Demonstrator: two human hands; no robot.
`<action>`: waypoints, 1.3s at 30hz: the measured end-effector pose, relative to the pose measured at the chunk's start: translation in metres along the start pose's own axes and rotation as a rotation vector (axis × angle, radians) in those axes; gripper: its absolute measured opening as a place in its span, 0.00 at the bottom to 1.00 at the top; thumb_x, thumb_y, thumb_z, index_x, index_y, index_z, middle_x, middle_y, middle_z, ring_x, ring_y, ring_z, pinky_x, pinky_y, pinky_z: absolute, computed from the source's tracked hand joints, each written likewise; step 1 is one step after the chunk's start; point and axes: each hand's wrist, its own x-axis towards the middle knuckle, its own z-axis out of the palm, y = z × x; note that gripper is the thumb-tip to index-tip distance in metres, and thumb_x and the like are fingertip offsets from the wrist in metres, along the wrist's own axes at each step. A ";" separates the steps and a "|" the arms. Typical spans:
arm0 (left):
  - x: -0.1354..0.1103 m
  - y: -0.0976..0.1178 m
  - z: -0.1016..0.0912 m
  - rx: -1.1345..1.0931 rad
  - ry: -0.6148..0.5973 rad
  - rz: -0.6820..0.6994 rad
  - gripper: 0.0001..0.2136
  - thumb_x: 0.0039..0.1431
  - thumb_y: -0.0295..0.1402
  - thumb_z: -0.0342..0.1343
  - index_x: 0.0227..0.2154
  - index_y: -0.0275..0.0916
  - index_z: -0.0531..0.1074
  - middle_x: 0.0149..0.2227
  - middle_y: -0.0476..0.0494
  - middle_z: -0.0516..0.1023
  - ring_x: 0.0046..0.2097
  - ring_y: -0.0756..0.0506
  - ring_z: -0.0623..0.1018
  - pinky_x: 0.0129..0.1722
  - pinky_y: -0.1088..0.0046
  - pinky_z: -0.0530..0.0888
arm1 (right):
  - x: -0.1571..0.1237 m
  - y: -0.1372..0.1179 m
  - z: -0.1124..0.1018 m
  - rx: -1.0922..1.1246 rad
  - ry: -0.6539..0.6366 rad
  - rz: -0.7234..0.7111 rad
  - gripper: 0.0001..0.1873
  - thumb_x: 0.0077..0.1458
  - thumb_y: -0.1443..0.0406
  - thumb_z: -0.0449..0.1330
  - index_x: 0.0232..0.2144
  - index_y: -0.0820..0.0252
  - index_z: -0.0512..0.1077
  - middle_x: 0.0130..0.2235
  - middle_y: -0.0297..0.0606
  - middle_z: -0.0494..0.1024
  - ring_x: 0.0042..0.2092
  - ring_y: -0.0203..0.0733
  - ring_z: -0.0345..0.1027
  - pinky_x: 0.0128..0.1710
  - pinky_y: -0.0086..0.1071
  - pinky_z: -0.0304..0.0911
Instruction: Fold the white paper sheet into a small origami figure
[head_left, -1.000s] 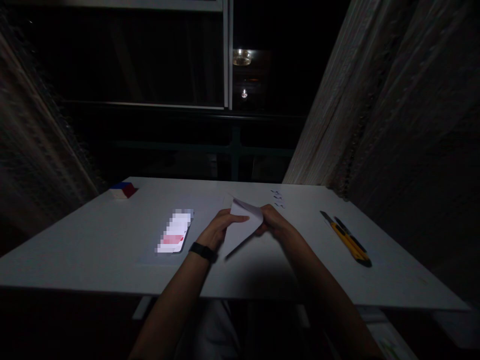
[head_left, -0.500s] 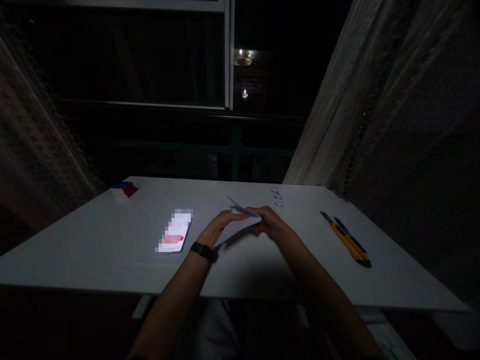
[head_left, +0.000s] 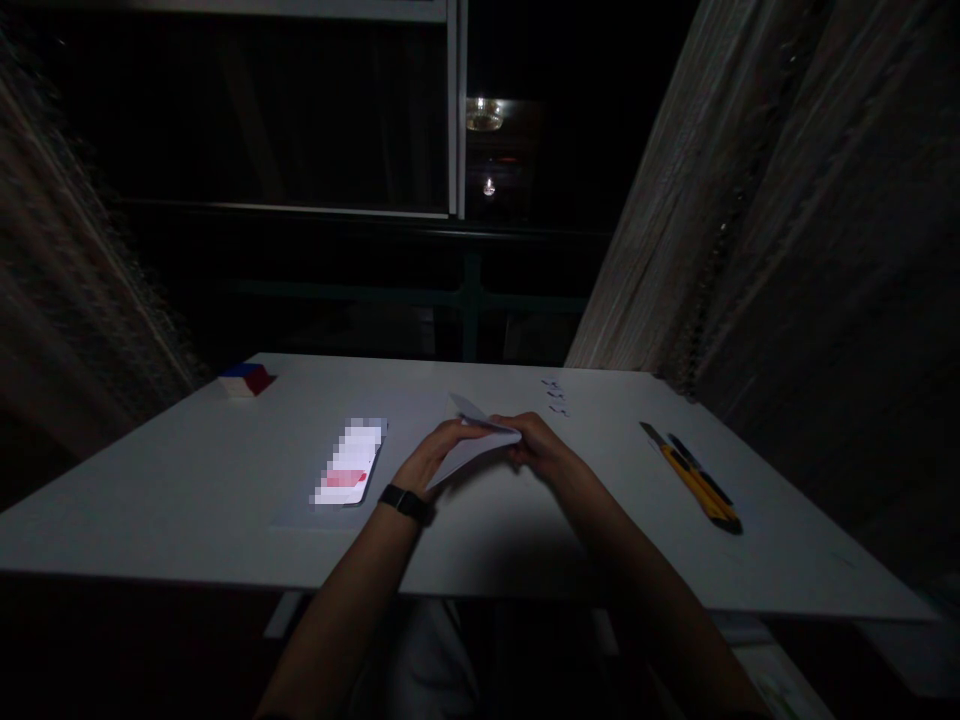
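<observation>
While your left hand [head_left: 437, 448] is closed on the bent paper [head_left: 466, 455] over the table [head_left: 187, 490], thumb on top, your right hand [head_left: 540, 442] grips its right end; the phone [head_left: 349, 466] lies left, the cutter [head_left: 699, 487] right.

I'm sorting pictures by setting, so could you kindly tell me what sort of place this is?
Probably a dim room in a home: a white table stands before a dark window, with long curtains hanging on either side.
</observation>
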 end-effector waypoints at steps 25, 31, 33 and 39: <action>0.005 -0.002 -0.003 -0.289 0.159 -0.090 0.05 0.48 0.30 0.56 0.25 0.31 0.72 0.22 0.44 0.75 0.23 0.50 0.72 0.26 0.77 0.67 | 0.005 0.002 -0.007 -0.043 0.123 -0.018 0.17 0.44 0.57 0.60 0.16 0.65 0.68 0.08 0.31 0.64 0.09 0.29 0.53 0.07 0.22 0.45; 0.004 -0.001 -0.006 -0.158 0.257 -0.095 0.05 0.47 0.29 0.58 0.26 0.31 0.72 0.19 0.47 0.73 0.23 0.50 0.71 0.25 0.77 0.65 | 0.002 -0.001 -0.011 0.122 -0.015 0.037 0.14 0.47 0.58 0.59 0.22 0.65 0.68 0.13 0.32 0.68 0.12 0.30 0.58 0.09 0.22 0.51; 0.003 -0.002 -0.007 -0.140 0.288 -0.096 0.05 0.47 0.30 0.59 0.25 0.32 0.72 0.17 0.49 0.71 0.22 0.51 0.70 0.24 0.77 0.64 | 0.000 -0.003 -0.012 0.166 -0.051 0.058 0.11 0.47 0.61 0.59 0.24 0.65 0.69 0.13 0.31 0.68 0.12 0.30 0.58 0.10 0.22 0.52; 0.008 -0.008 -0.008 -0.197 0.221 -0.064 0.08 0.48 0.34 0.58 0.25 0.34 0.71 0.17 0.52 0.70 0.18 0.54 0.65 0.19 0.79 0.59 | -0.005 -0.009 -0.008 0.262 -0.058 0.087 0.05 0.47 0.67 0.58 0.24 0.66 0.68 0.12 0.28 0.66 0.12 0.28 0.55 0.10 0.20 0.49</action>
